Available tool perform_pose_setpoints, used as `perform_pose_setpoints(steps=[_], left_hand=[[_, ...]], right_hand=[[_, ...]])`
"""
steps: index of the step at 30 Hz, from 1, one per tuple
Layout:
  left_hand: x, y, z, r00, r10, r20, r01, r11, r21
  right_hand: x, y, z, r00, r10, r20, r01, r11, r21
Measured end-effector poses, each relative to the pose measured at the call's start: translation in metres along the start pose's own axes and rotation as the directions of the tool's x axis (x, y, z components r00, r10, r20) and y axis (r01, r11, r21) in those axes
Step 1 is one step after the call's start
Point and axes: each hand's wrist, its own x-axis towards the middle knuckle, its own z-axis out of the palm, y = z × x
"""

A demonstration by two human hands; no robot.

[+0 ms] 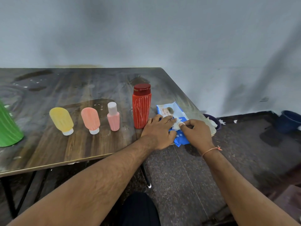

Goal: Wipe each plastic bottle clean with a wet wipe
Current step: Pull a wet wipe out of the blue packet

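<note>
A blue wet-wipe pack (172, 111) lies at the table's right corner. My left hand (158, 130) presses flat on the pack, fingers straight. My right hand (196, 131) pinches a white wipe (177, 125) at the pack's opening. Left of the pack stands a tall red bottle (141, 106) with a dark red cap. Further left are a small pink bottle (113, 117) with a white cap, a salmon bottle (90, 120) and a yellow bottle (61, 120), both cap-down. A green bottle (8, 128) is cut off at the left edge.
The wooden table (65, 88) is stained and ends just right of the pack. On the floor to the right sit a dark bowl (213, 121) holding white scraps and a blue tub (290, 119). A grey wall is behind.
</note>
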Motion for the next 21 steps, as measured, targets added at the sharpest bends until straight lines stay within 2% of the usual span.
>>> perform_pose_setpoints(steps=[10,14,18,21], left_hand=[[-0.001,0.002,-0.001,0.999,0.006,0.045,-0.009,0.998,0.059],[-0.004,0.002,-0.004,1.000,0.027,0.000,-0.027,0.999,0.031],[-0.012,0.001,-0.008,0.983,0.070,-0.171,-0.101,0.978,-0.182],[-0.022,0.003,-0.010,0.963,0.068,-0.260,-0.180,0.881,-0.437]], right_hand=[[-0.029,-0.004,-0.031,0.999,-0.027,0.044,0.022,0.993,0.118],[-0.049,-0.006,-0.048,1.000,-0.015,0.018,0.012,0.984,0.175],[-0.067,-0.008,-0.062,1.000,-0.001,0.019,-0.004,0.968,0.252],[-0.080,-0.009,-0.071,0.998,0.000,0.056,-0.017,0.951,0.308]])
